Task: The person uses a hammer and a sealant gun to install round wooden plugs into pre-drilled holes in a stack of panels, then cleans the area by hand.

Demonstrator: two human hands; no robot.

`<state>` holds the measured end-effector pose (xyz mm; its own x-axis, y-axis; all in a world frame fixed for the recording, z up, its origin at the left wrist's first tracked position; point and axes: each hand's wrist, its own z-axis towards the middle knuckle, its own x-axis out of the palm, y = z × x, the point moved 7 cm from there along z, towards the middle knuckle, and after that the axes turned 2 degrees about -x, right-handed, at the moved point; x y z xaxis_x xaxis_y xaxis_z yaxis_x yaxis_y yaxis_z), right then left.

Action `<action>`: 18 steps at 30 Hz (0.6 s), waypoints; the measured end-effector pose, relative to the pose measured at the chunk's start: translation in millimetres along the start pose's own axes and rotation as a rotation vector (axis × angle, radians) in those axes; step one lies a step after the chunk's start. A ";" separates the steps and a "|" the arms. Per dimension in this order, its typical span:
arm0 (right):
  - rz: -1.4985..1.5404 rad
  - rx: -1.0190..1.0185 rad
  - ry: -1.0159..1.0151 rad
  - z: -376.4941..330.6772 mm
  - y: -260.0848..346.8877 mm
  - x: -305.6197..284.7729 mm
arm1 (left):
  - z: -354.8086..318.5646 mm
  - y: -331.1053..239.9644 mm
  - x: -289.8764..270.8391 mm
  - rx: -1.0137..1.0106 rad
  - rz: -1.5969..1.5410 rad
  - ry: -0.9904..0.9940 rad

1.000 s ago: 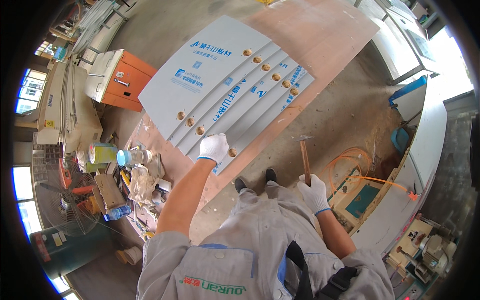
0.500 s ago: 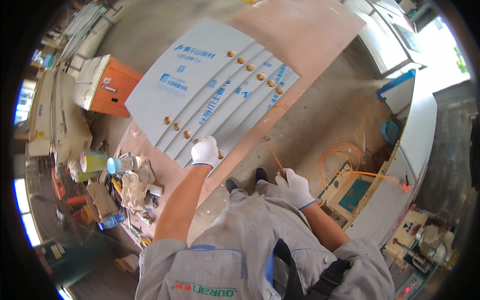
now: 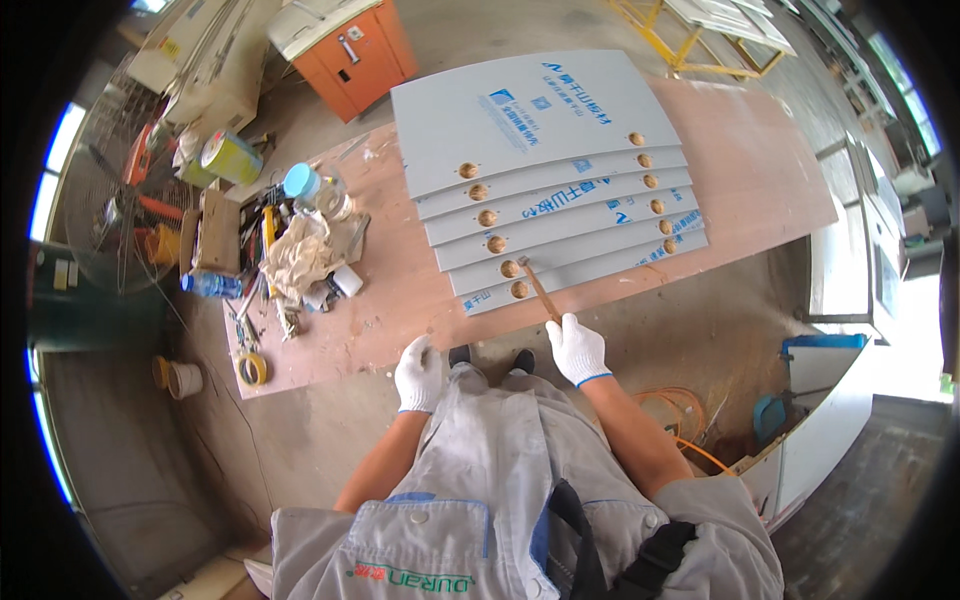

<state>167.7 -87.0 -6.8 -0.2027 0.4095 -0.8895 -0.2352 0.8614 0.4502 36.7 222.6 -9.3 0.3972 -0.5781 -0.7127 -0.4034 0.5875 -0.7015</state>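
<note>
Now right hand [image 3: 577, 349] closed around hammer [image 3: 538, 288]; left hand [image 3: 419, 373] loosely curled, resting on workbench edge [image 3: 330, 350].

Each grey panel [image 3: 545, 115] in the fanned stack covers most of the one beneath, so only near strips of the lower ones show. The right hand [image 3: 577, 348] closes around the wooden handle [image 3: 541, 291], hiding its near end; the head at its far tip is too small to make out. The pile of clutter [image 3: 290, 255] at the worktop's [image 3: 760, 190] left end is too tangled to sort. The left hand's [image 3: 419, 373] fingertips are hard to separate from the worktop's near edge.
</note>
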 end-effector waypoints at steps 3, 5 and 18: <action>0.008 0.003 0.024 3.1 -1.1 0.3 | -17.4 27.4 -16.9 -0.096 -0.057 -0.032; 0.024 -0.023 -0.005 -1.8 1.9 -1.5 | -26.0 36.2 -18.0 -0.179 -0.112 -0.028; -0.041 0.091 -0.019 13.3 8.7 -16.3 | -12.2 43.0 -25.6 -0.181 -0.274 -0.052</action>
<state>181.6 -82.2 10.6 -0.1759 0.3782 -0.9088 -0.1556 0.9010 0.4051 -0.9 255.8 -21.2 0.5509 -0.6681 -0.5001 -0.4138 0.3018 -0.8589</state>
